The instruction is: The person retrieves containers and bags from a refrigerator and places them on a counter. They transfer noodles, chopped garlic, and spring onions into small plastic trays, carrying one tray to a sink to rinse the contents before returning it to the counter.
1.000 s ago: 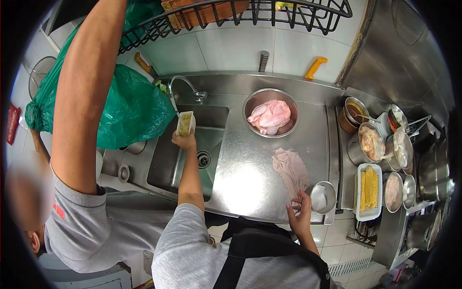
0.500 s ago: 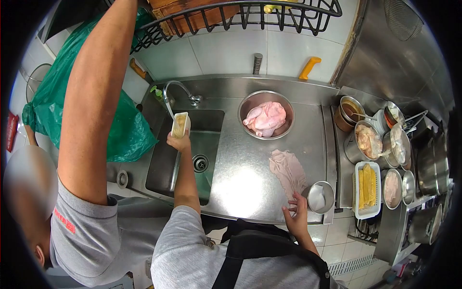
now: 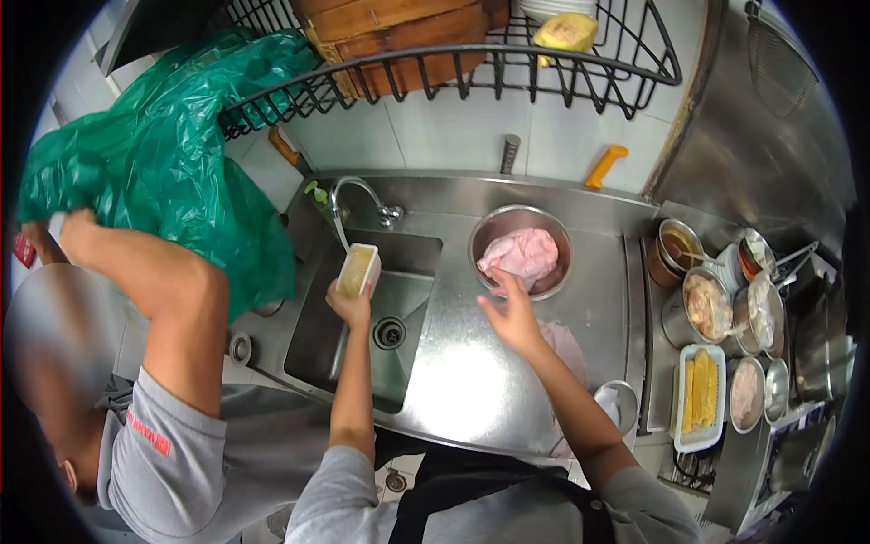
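My left hand point(image 3: 350, 305) grips a small white rectangular tub point(image 3: 361, 269) holding something yellowish, tilted under the curved faucet point(image 3: 361, 188) over the sink point(image 3: 422, 243). Fingers apart, my right hand point(image 3: 509, 314) is in front of a steel bowl point(image 3: 565, 238), its fingertips overlapping the near rim in this view. A raw, plucked whole chicken point(image 3: 520, 253) lies in that bowl. Partly behind my right forearm, a pale sheet of skin point(image 3: 564, 343) is spread on the steel counter point(image 3: 458, 337). A steel cup point(image 3: 625, 404) with something white inside stands beside it, also partly covered by the arm.
At left, a co-worker's arm point(image 3: 184, 281) reaches toward a big green plastic bag point(image 3: 217, 186). A black wire rack point(image 3: 507, 56) hangs overhead. On the right are pots, a bowl of raw meat point(image 3: 705, 301) and a white basket point(image 3: 715, 439) of yellow strips. An orange-handled tool point(image 3: 606, 166) stands against the wall.
My right hand has moved from the skin on the counter up to the chicken bowl. The co-worker's raised arm has come down and bends toward the green bag. The camera view has shifted.
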`<control>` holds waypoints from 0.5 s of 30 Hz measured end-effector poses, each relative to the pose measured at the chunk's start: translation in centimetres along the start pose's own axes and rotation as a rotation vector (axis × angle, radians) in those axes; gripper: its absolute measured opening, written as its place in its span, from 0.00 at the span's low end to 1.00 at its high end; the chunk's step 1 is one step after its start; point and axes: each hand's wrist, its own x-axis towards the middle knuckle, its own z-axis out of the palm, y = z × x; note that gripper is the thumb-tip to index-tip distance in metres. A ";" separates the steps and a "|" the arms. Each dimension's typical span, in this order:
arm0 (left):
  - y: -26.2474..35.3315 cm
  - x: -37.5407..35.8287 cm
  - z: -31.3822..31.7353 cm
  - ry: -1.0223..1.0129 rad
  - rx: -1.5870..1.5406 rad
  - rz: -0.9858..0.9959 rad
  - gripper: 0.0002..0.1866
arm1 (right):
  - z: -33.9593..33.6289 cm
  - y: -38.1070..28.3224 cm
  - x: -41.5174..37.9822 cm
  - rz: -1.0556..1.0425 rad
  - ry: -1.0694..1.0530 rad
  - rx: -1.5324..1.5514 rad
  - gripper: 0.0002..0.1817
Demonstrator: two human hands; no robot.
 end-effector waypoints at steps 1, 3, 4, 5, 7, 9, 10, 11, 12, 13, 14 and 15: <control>0.8 -0.2 -1.1 -0.035 -0.023 -0.031 0.39 | 1.8 1.2 2.5 -0.030 -0.007 0.038 0.29; 2.6 -1.1 -3.9 -0.093 -0.054 -0.046 0.40 | 5.5 2.7 7.2 -0.016 -0.050 -0.037 0.28; 3.3 -1.7 -5.4 -0.119 -0.059 -0.030 0.40 | 7.7 3.7 9.5 -0.035 -0.058 -0.029 0.28; 4.2 -2.4 -6.8 -0.142 -0.059 -0.054 0.41 | 9.9 4.9 11.8 -0.022 -0.115 -0.114 0.28; 5.7 -4.0 -10.0 -0.191 -0.052 -0.106 0.41 | 14.1 6.5 15.5 -0.025 -0.176 -0.184 0.28; 6.0 -5.8 -13.0 -0.224 -0.020 -0.080 0.41 | 17.7 7.2 18.5 -0.069 -0.259 -0.425 0.30; 5.9 -6.8 -14.4 -0.235 0.007 -0.028 0.41 | 19.0 7.3 20.0 -0.088 -0.261 -0.414 0.30; 6.3 -7.9 -15.9 -0.246 -0.041 -0.088 0.41 | 20.3 7.5 20.9 -0.137 -0.297 -0.545 0.30; 6.9 -8.9 -17.4 -0.255 -0.088 -0.151 0.41 | 21.7 8.0 21.6 -0.188 -0.334 -0.675 0.30; 7.2 -10.0 -18.8 -0.255 -0.144 -0.220 0.41 | 23.1 9.6 22.2 -0.288 -0.337 -0.804 0.31; 7.6 -11.0 -20.1 -0.252 -0.201 -0.286 0.42 | 24.1 10.8 22.9 -0.309 -0.352 -0.787 0.31; 8.3 -11.7 -21.4 -0.243 -0.180 -0.292 0.42 | 24.8 11.6 24.1 -0.244 -0.387 -0.757 0.31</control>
